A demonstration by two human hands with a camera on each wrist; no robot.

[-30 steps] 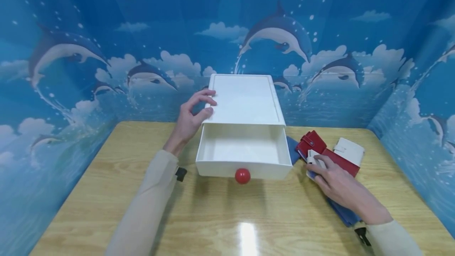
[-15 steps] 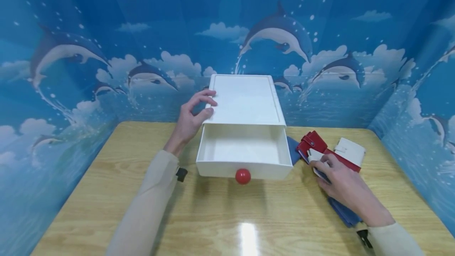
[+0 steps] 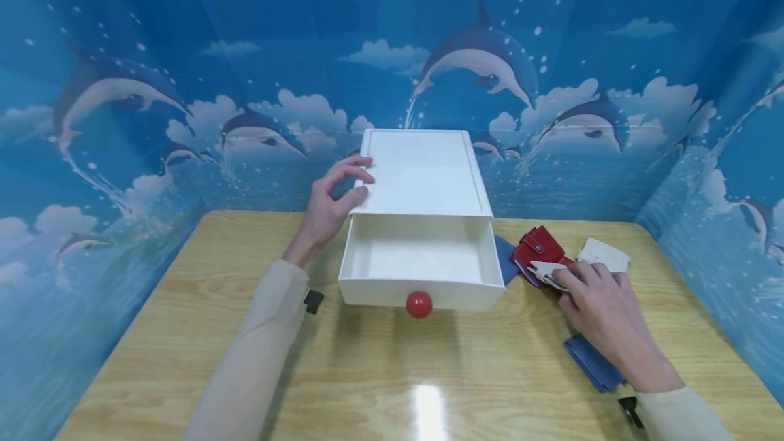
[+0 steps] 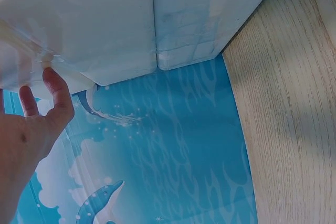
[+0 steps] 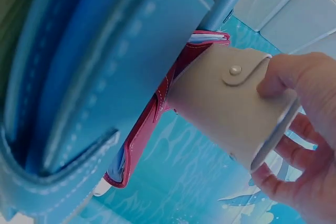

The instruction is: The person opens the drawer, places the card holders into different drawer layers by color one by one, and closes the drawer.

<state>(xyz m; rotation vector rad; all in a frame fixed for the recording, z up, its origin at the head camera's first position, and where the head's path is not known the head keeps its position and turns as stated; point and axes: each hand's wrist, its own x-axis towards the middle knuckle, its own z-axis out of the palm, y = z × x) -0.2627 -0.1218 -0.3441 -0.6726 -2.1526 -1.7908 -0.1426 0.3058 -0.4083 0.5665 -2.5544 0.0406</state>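
White plastic cabinet [image 3: 425,172], single drawer [image 3: 355,291] with a red knob [image 3: 419,305], on a wooden table [image 3: 257,352]; landmark for this list.

Drawer: pulled out toward the person; no wallet shows in it.

Left hand [image 3: 327,213]: at the cabinet's left top edge, fingers spread and lightly bent against it, gripping no loose item.

Right hand [image 3: 606,305]: right of the cabinet, thumb and fingers pinching a cream wallet [image 5: 226,98] with snap strap. The piece is right of the drawer, by the red wallet [image 3: 537,247]; whether they touch cannot be told.

Remaining stock, all right of the cabinet: blue item [image 3: 505,260], just beside the drawer; the red wallet, next out; white wallet [image 3: 603,254], farther right; dark blue wallet [image 3: 593,363], nearer the person.

Progress, as judged: drawer ready, one wallet in hand; nothing yet put inside, the others outside and ungripped.
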